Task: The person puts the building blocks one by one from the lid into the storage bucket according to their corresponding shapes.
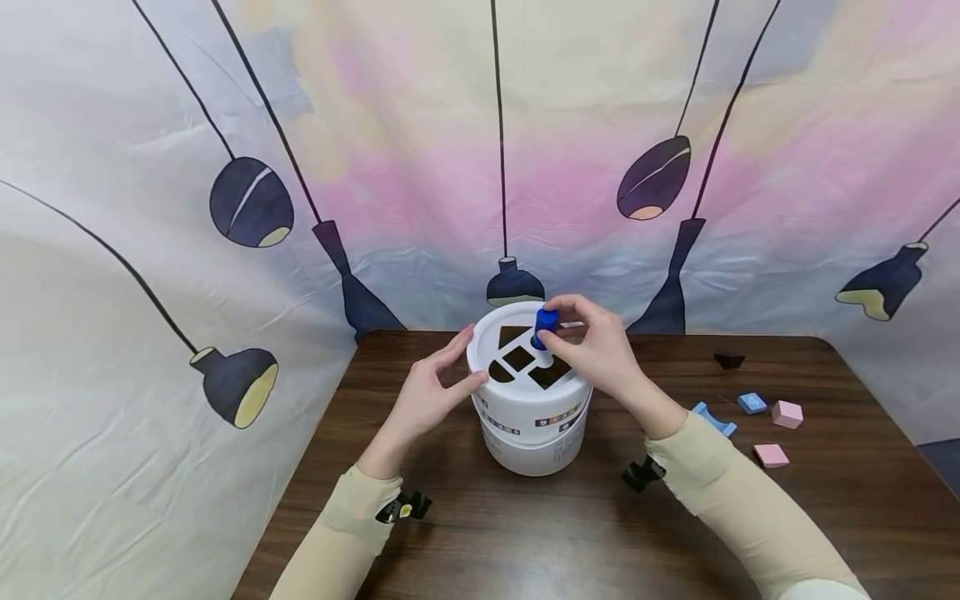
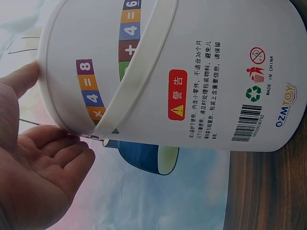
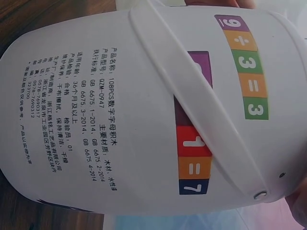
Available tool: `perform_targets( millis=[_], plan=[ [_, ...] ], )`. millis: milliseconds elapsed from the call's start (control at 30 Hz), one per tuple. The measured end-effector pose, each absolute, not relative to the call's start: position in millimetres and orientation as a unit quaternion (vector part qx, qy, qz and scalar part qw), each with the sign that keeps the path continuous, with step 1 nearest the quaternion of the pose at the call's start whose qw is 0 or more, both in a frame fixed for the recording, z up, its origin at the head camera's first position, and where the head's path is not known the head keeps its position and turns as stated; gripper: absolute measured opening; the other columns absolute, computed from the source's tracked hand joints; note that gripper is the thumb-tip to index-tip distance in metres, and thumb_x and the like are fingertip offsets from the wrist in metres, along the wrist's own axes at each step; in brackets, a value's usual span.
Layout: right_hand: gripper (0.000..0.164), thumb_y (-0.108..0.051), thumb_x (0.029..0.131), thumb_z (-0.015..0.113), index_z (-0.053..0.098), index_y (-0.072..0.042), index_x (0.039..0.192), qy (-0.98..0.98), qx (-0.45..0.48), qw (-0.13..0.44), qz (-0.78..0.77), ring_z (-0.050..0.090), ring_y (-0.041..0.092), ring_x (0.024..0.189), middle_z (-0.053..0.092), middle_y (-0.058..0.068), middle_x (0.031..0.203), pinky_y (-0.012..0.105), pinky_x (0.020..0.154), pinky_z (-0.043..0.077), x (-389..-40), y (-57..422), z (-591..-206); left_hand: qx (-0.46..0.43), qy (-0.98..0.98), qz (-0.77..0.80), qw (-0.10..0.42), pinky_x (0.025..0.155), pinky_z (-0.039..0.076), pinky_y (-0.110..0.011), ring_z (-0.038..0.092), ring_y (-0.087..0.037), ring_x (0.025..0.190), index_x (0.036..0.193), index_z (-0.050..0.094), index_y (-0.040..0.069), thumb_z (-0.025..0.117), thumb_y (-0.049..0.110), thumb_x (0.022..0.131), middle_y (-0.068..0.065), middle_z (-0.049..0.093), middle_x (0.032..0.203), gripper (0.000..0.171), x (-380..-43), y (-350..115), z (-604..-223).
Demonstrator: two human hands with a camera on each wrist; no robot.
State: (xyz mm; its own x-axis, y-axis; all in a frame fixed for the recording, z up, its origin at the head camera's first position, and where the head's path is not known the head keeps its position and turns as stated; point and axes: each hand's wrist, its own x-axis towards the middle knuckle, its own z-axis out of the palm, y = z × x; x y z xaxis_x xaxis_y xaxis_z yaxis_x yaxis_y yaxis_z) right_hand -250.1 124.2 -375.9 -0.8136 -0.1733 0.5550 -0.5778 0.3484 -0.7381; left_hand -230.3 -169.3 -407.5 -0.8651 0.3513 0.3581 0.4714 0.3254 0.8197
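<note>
A white bucket (image 1: 532, 460) stands upright on the table, its lid (image 1: 525, 386) cut with shaped holes. In the head view my right hand (image 1: 600, 346) pinches a dark blue cylinder block (image 1: 547, 323) between thumb and fingers. The block stands upright at the lid's far right, its lower end at a hole there. My left hand (image 1: 420, 396) rests against the bucket's left rim, thumb and fingers spread. The left wrist view shows that hand (image 2: 45, 167) at the lid edge beside the bucket's handle (image 2: 139, 72). Only bits of the right hand (image 3: 298, 203) show in the right wrist view.
Right of the bucket on the brown wooden table (image 1: 465, 542) lie a blue arch block (image 1: 716, 421), a light blue block (image 1: 752, 403), two pink blocks (image 1: 787, 414) and a black piece (image 1: 729, 360). A cloth backdrop (image 1: 450, 167) with painted lamps hangs behind the table.
</note>
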Motion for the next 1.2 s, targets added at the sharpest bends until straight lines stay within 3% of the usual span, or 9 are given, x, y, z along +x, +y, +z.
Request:
perform_targets(
  millis=[533,867,1200],
  plan=[
    [0.027,-0.004,0.093,0.083,0.075,-0.004,0.119,-0.784,0.246,0.213,0.528,0.075,0.025,0.099,0.076,0.015,0.114,0.041,0.082,0.064,-250,125,-378,-0.257,-0.802,-0.536,0.057,0.117,0.042,-0.056,0.041,-0.02,0.153,0.164,0.046,0.022,0.079,0.025,0.1,0.008,0.041,0.168,0.072,-230,-168,-411],
    [0.028,-0.004,0.095,0.082,0.075,-0.004,0.122,-0.768,0.243,0.253,0.536,0.073,0.025,0.103,0.076,0.013,0.116,0.026,0.082,0.061,-249,147,-384,-0.261,-0.801,-0.536,0.058,0.116,0.043,-0.056,0.044,-0.022,0.151,0.164,0.046,0.019,0.079,0.023,0.1,0.002,0.041,0.169,0.072,-230,-166,-410],
    [0.031,-0.005,0.099,0.077,0.073,-0.004,0.13,-0.789,0.191,0.256,0.525,0.067,0.002,0.104,0.075,0.015,0.121,0.015,0.082,0.054,-245,203,-395,-0.26,-0.799,-0.538,0.063,0.115,0.043,-0.061,0.045,-0.025,0.151,0.163,0.048,0.018,0.08,0.026,0.1,0.001,0.042,0.168,0.072,-230,-167,-410]
  ],
)
